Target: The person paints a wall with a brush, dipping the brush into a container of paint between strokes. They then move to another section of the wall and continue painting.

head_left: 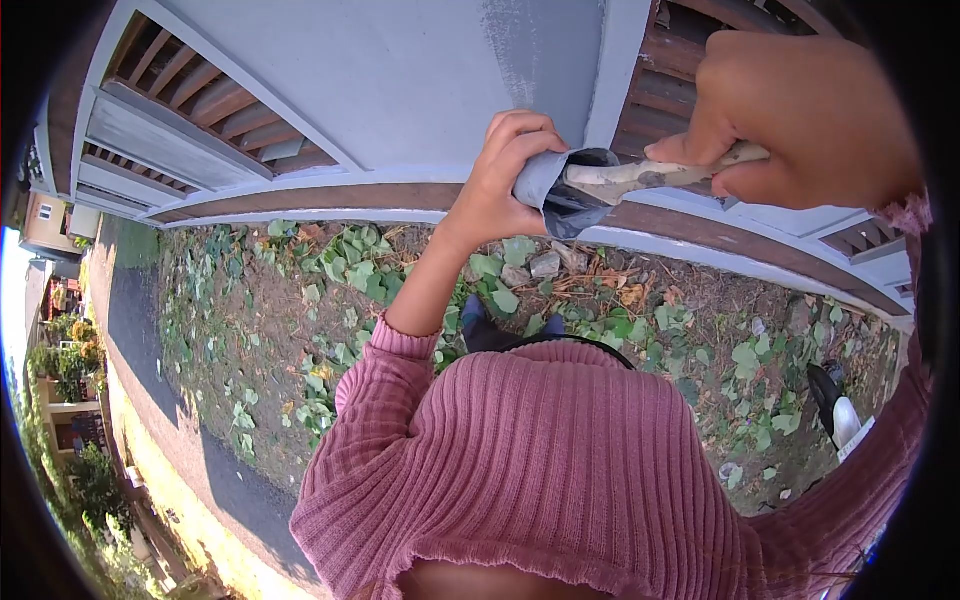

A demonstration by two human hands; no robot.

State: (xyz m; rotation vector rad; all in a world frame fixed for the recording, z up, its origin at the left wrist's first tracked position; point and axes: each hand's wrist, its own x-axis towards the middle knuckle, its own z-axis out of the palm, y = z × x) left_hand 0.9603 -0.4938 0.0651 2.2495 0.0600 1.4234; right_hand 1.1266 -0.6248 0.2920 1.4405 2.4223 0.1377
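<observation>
A small grey container with a dark inside [542, 180] is gripped by my left hand [508, 180], its mouth tilted to the right. My right hand [790, 115] is closed round the pale, paint-smeared handle of a brush [645, 178]. The brush reaches into the mouth of the container, so its bristle end is hidden. Behind both hands stands a grey-blue wall panel [420, 85], with a patch of streaky paint near its top.
Slatted brown openings [215, 95] flank the panel. Below lies ground with green leaves [355, 260] and a few stones [545, 265]. A black and white object [838, 405] lies at the right. A paved path [150, 350] runs along the left.
</observation>
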